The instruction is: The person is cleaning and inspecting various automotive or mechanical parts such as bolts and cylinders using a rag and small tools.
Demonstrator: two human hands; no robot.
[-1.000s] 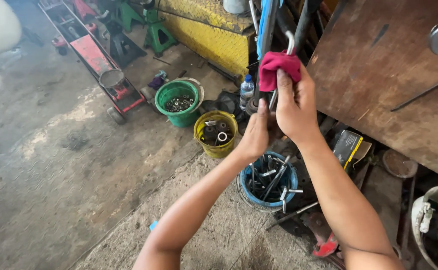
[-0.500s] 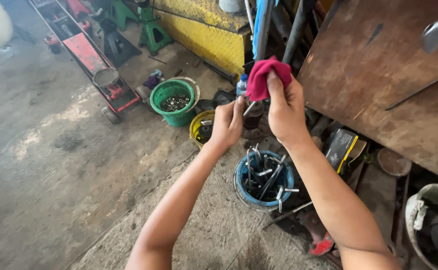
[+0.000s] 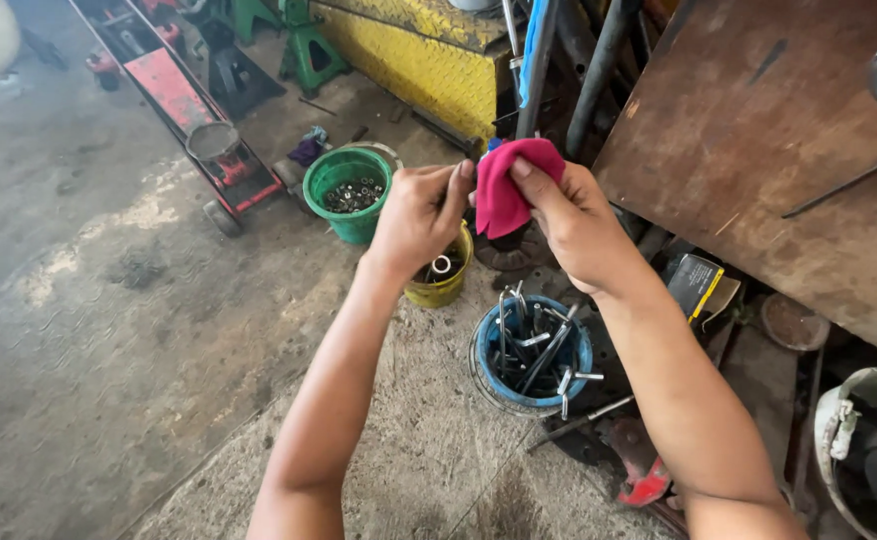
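Note:
My right hand (image 3: pixel 581 228) grips a crumpled pink cloth (image 3: pixel 504 190), held up at chest height over the buckets. My left hand (image 3: pixel 417 215) is curled shut right beside it, its fingertips pinching the cloth's left edge. Anything inside the cloth or between the left fingers is hidden. Directly below the hands stand a small yellow bucket (image 3: pixel 447 288) with metal parts in it and a blue bucket (image 3: pixel 489 372) full of wrenches and other steel tools.
A green bucket (image 3: pixel 331 172) of nuts stands left of the yellow one. A red floor jack (image 3: pixel 174 90) lies on the concrete at upper left. A yellow checker-plate box (image 3: pixel 419 60), a rusty steel plate (image 3: pixel 779 150) and a white bucket (image 3: pixel 839 420) line the right.
Both hands have come down and slightly left with the cloth. The thin metal piece seen below the cloth earlier no longer shows. The view has tilted lower.

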